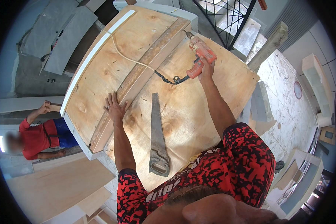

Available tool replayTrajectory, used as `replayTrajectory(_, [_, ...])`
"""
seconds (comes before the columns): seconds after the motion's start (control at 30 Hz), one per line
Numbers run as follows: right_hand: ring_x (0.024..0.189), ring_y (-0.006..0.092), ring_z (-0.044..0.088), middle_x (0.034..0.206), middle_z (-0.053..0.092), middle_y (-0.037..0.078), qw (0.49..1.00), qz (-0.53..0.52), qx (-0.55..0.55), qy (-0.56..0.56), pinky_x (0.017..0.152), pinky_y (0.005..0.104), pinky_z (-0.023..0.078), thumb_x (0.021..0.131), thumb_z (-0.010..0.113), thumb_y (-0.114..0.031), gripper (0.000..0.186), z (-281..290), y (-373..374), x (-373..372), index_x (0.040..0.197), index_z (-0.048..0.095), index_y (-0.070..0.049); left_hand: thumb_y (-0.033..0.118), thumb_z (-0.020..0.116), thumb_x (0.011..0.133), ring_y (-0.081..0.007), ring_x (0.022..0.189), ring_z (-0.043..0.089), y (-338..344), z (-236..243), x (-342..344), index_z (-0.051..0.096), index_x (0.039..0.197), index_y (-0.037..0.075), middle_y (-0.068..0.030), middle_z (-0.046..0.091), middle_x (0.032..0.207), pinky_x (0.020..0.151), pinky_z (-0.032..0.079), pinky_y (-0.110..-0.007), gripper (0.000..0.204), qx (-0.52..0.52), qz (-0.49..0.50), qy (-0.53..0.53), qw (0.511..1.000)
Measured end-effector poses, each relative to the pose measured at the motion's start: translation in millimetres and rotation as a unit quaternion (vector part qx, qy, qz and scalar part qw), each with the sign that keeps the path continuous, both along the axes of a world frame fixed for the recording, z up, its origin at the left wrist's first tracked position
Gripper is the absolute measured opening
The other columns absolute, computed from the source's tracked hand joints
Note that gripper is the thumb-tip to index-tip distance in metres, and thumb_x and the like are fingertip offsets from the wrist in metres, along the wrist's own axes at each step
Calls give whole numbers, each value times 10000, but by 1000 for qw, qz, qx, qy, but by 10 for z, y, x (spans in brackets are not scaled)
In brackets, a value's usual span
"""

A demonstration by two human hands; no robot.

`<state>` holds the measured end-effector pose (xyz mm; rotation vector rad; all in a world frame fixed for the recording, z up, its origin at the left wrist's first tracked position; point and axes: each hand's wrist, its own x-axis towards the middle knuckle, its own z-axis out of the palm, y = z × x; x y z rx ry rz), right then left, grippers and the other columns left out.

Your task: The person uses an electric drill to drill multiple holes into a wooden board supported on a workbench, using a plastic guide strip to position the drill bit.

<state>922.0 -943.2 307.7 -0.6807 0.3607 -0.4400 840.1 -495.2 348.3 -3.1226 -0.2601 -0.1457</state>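
Note:
My right hand (pixel 206 69) is closed round the handle of a worn red power drill (pixel 202 49). The drill's bit points to the far left, at the far right end of a long wooden batten (pixel 145 71); whether it touches the wood I cannot tell. My left hand (pixel 115 107) lies spread on the batten's near part, fingers apart, holding nothing. Beneath is a large plywood panel (pixel 198 112). A handsaw (pixel 159 138) rests on it between my arms, its grip toward me. The drill's cord (pixel 134 61) crosses the batten, with black tape near the handle.
Several loose screws or nails are scattered on the panel beyond the batten. A white strip (pixel 100 56) runs along its left edge. At the left stands a co-worker in a red shirt (pixel 43 138), one hand at the panel's corner. A wooden post (pixel 268 46) rises at the far right.

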Motion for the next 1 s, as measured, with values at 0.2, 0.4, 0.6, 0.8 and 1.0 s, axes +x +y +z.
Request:
replayTrajectory(0.2, [879,270,625,1141,567,132,999,-31,-1,-7,681,410,567,854,640,-25,484,-66,28,28,1264,388,-76,563,688,779,-322,1444,227,-4,-12,18,276,1504,265,-27,251,1571,1109,166,-647,886,1,0,-3,1000])
replayTrajectory(0.4, [901,253,621,1143,558,126,999,-32,0,0,689,398,569,847,643,-5,484,-90,41,45,1252,388,-75,574,685,777,-319,1444,228,-6,-13,19,270,1506,267,-26,249,1571,1110,167,-645,893,11,5,3,1000])
replayTrajectory(0.6, [950,233,610,1171,534,119,1000,-4,10,0,696,390,569,845,635,16,499,-109,15,40,1254,366,-80,586,675,781,-321,1443,228,10,-33,19,263,1507,269,-27,246,1571,1111,171,-643,893,18,6,1,1000])
replayTrajectory(0.8, [915,243,615,1150,544,120,1000,1,22,-2,679,408,565,846,640,1,500,-140,-3,59,1256,365,-80,567,687,780,-327,1445,222,8,-40,25,264,1506,268,-31,248,1570,1108,169,-649,892,12,2,-1,1000])
replayTrajectory(1.0, [864,256,612,1102,549,111,998,24,60,25,666,422,557,861,635,-37,448,-153,48,27,1238,397,-80,550,698,776,-331,1443,226,49,-73,5,271,1503,268,-39,257,1566,1107,165,-652,888,6,-3,-11,1000])
